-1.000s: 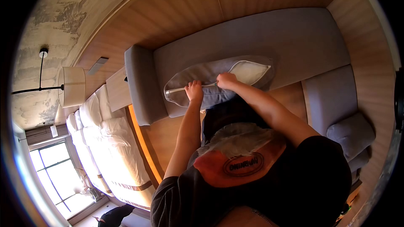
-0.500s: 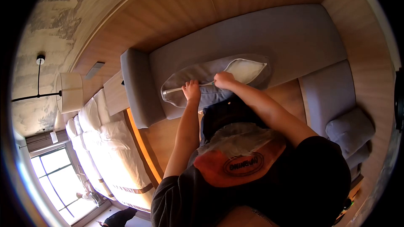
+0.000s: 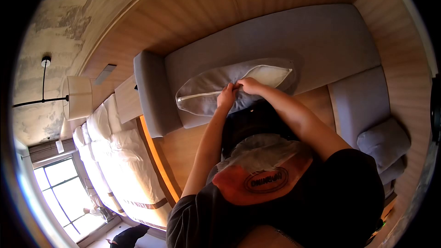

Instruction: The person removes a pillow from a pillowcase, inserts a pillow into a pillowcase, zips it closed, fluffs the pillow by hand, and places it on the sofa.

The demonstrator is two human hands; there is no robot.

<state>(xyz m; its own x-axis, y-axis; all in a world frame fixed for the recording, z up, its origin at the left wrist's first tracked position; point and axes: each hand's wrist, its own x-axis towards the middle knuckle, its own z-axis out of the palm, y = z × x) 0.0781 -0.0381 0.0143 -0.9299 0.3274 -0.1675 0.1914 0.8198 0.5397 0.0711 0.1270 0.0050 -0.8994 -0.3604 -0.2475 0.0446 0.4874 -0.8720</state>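
Materials and finish

Cushion cover (image 3: 197, 85) is showing matt grey cloth; white insert (image 3: 268, 76) is looking like smooth cloth. Sofa (image 3: 275, 32) is presenting matt cloth. Wall panelling (image 3: 193, 9) is showing grained wood; ceiling (image 3: 55, 32) is looking rough.

The left hand (image 3: 226, 97) and right hand (image 3: 249, 85) hid the middle of the long white zip (image 3: 200, 95) on the grey fabric cushion cover (image 3: 206, 78). The bottom edge cut off a dark-clothed person (image 3: 130, 236), and a pale shape (image 3: 93, 211) by the dark-framed glass window (image 3: 62, 190) was too blurred to tell.
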